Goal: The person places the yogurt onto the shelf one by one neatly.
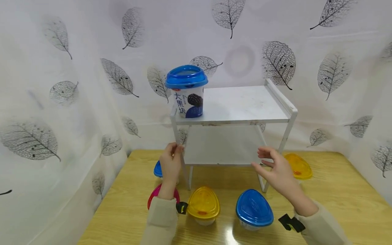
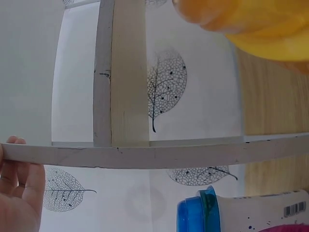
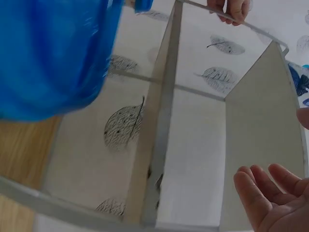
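Observation:
A white two-tier shelf [image 1: 245, 102] stands on the wooden table. My left hand [image 1: 170, 162] grips its front left leg, fingers curled round the thin bar [image 2: 135, 157] in the left wrist view. Beside the front right leg, my right hand [image 1: 277, 172] is held with fingers spread and bent a little, holding nothing; the right wrist view has the same hand [image 3: 275, 200] next to the shelf's panel [image 3: 265, 125]. On the upper tier's left end sits a white tub [image 1: 191, 102] with a blue lid and a blackberry picture.
In front of the shelf stand a yellow-lidded tub [image 1: 203, 204] and a blue-lidded tub [image 1: 254, 209]. A pink-lidded tub [image 1: 153, 194] and another blue lid [image 1: 158, 169] show partly behind my left arm. Another yellow-lidded tub [image 1: 297, 166] stands at the right. Leaf-patterned sheeting [image 1: 92, 37] surrounds the table.

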A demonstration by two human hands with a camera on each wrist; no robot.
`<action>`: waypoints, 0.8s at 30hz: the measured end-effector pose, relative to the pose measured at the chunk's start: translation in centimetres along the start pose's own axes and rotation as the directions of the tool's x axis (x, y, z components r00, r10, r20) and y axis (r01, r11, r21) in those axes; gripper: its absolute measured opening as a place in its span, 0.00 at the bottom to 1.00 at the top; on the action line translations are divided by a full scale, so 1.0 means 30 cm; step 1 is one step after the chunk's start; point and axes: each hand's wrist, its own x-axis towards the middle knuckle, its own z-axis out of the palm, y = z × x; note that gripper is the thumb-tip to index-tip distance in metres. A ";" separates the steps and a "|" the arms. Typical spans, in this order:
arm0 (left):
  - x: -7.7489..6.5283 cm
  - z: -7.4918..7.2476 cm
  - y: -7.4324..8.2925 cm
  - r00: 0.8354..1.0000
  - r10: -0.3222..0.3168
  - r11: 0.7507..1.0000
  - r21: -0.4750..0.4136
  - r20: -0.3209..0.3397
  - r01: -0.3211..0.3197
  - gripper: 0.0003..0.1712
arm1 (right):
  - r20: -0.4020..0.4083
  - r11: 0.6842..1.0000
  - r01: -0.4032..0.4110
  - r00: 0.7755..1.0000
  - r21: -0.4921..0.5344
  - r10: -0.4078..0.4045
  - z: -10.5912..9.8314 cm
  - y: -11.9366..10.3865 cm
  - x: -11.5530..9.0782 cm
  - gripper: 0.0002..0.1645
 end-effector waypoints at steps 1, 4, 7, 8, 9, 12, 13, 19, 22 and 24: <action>0.000 -0.001 0.000 1.000 -0.005 1.000 0.001 0.002 0.005 0.07 | -0.002 1.000 -0.005 1.000 -0.013 0.005 -0.007 0.014 -0.006 0.26; 0.001 -0.002 0.003 1.000 -0.011 1.000 0.017 0.008 0.011 0.08 | -0.012 0.999 -0.013 1.000 -0.040 0.013 -0.031 0.053 -0.025 0.23; 0.002 -0.002 0.002 1.000 -0.007 1.000 0.024 0.007 0.007 0.08 | -0.024 0.998 -0.013 1.000 -0.060 0.011 -0.057 0.087 -0.043 0.20; 0.001 -0.003 0.001 1.000 -0.003 1.000 0.029 0.005 0.003 0.08 | -0.030 0.998 -0.012 0.999 -0.064 0.011 -0.064 0.097 -0.050 0.19; 0.001 -0.004 0.003 1.000 -0.003 0.999 0.034 0.004 0.003 0.08 | -0.036 0.997 -0.014 0.999 -0.077 0.011 -0.072 0.107 -0.056 0.18; 0.004 -0.011 0.053 1.000 0.000 1.000 0.027 0.007 0.000 0.07 | -0.059 0.994 -0.025 0.998 -0.102 0.019 -0.096 0.136 -0.073 0.15; 0.005 -0.014 0.070 1.000 0.004 1.000 0.026 0.006 -0.004 0.06 | -0.067 0.993 -0.032 0.997 -0.113 0.025 -0.101 0.147 -0.076 0.15; 0.011 -0.027 0.129 1.000 0.021 1.000 -0.007 0.008 -0.021 0.05 | -0.080 0.983 -0.078 0.995 -0.168 0.066 -0.123 0.219 -0.080 0.17; 0.011 -0.025 0.122 1.000 0.018 1.000 -0.008 0.008 -0.018 0.05 | -0.075 0.977 -0.108 0.993 -0.185 0.096 -0.131 0.255 -0.075 0.19; 0.009 -0.020 0.104 1.000 0.016 1.000 -0.008 0.009 -0.016 0.04 | -0.077 0.970 -0.131 0.990 -0.204 0.117 -0.136 0.278 -0.070 0.21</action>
